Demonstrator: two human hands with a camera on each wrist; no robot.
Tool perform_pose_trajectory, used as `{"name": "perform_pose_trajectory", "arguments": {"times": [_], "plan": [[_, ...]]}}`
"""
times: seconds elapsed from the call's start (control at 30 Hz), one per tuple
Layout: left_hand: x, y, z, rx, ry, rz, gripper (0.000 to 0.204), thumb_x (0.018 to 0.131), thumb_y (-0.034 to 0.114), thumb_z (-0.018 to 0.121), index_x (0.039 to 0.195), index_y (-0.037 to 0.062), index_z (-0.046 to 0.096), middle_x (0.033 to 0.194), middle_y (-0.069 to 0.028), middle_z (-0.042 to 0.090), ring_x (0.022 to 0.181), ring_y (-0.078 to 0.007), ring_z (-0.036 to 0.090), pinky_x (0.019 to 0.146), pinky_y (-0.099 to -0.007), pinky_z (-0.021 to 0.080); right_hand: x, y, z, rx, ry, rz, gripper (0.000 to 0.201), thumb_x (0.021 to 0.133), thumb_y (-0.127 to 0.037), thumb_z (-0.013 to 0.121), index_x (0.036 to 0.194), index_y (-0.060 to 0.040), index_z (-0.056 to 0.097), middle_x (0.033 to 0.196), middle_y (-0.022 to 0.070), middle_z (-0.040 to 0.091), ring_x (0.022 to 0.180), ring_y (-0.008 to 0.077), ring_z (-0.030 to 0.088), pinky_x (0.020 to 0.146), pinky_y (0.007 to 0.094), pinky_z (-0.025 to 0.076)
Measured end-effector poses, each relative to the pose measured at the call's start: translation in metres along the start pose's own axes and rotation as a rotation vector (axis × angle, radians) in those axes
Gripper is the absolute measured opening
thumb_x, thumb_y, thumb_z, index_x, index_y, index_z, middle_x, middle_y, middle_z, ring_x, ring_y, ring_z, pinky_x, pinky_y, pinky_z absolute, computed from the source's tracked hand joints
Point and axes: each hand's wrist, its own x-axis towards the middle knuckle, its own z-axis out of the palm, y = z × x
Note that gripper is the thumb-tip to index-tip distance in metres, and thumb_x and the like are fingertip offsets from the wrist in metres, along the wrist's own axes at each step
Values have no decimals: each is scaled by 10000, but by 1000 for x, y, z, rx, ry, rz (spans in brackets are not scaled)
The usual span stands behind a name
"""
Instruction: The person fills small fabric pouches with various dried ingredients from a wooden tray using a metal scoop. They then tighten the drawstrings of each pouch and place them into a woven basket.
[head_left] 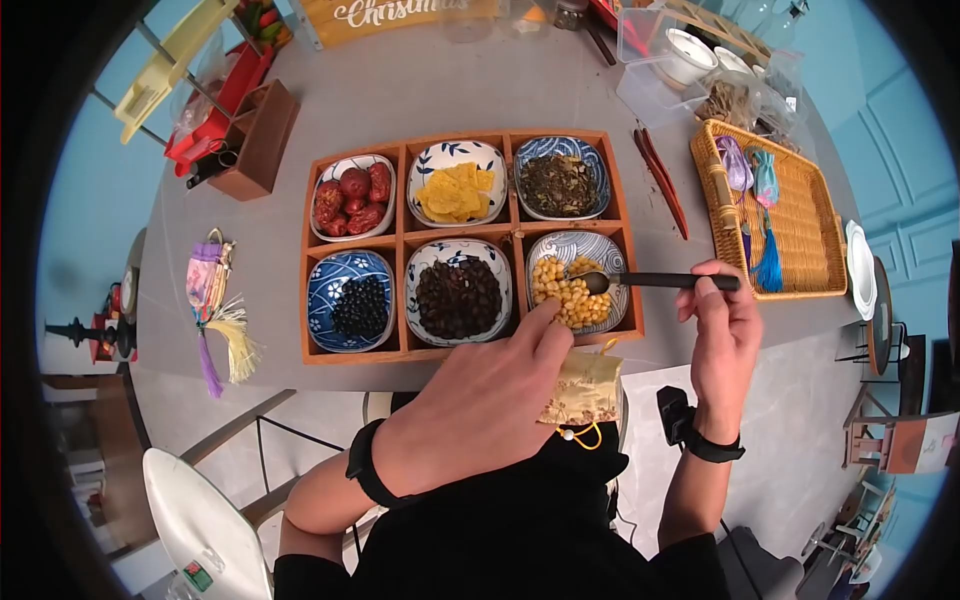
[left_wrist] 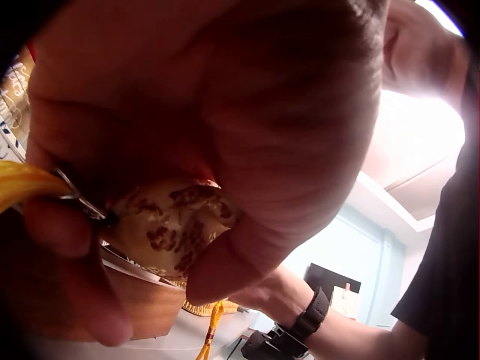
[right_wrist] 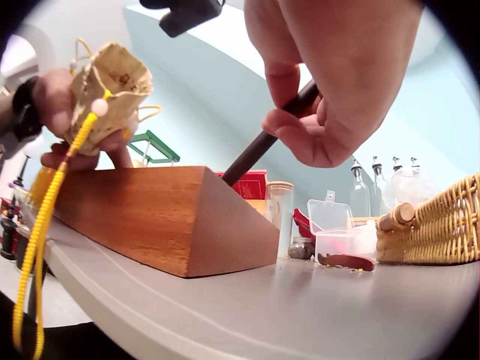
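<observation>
My left hand (head_left: 480, 385) holds a small gold brocade drawstring pouch (head_left: 585, 388) at the front edge of the wooden tray. In the right wrist view the pouch's mouth (right_wrist: 124, 75) gapes upward, and a yellow cord (right_wrist: 41, 247) with a pale bead hangs from it. My right hand (head_left: 725, 335) pinches the dark handle of a spoon (head_left: 670, 281). The spoon's bowl dips into yellow kernels (head_left: 568, 300) in a grey-patterned dish (head_left: 620, 318), which sits in the tray's front right compartment. Some of the left fingers overlap that dish's near rim in the head view.
The wooden tray (head_left: 508, 238) also carries dishes of red dates (head_left: 352, 195), yellow pieces (head_left: 455, 192), dried leaves (head_left: 558, 185), black beans (head_left: 360, 308) and dark brown pieces (head_left: 460, 295). A wicker basket (head_left: 800, 240) with tasselled sachets stands right; more sachets (head_left: 210, 280) lie left.
</observation>
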Motion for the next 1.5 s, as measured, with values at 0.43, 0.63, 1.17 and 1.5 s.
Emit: {"name": "perform_pose_trajectory", "arguments": {"times": [0.43,0.63,1.17,1.5], "plan": [[-20,-14,-2,-404,78,-49,575,699,55,733,1184,25,424,1250,-166,514,1014,-307,603,855,-367,490,-6,11,14,194,167,186,167,969,-145,514,987,15,558,712,106,622,592,113,529,583,229,426],[-33,-27,5,-896,149,-46,646,727,61,787,1250,62,407,1135,-34,557,1071,-107,532,916,-276,430,-3,3,2,275,258,82,169,969,-143,503,987,15,559,705,107,616,587,131,530,565,242,426],[-19,-20,10,-879,155,-49,591,797,107,753,1256,21,392,1139,-86,537,1048,-142,551,921,-292,447,-40,-95,9,22,-217,-400,206,882,-138,618,969,28,531,798,166,578,631,183,573,597,275,481],[-36,-30,7,-753,45,52,561,729,37,740,1212,76,459,1182,-94,550,1073,-284,584,882,-347,475,3,-44,-18,-139,-124,-257,163,940,-56,506,1080,14,551,935,107,627,785,147,580,742,276,474]]}}
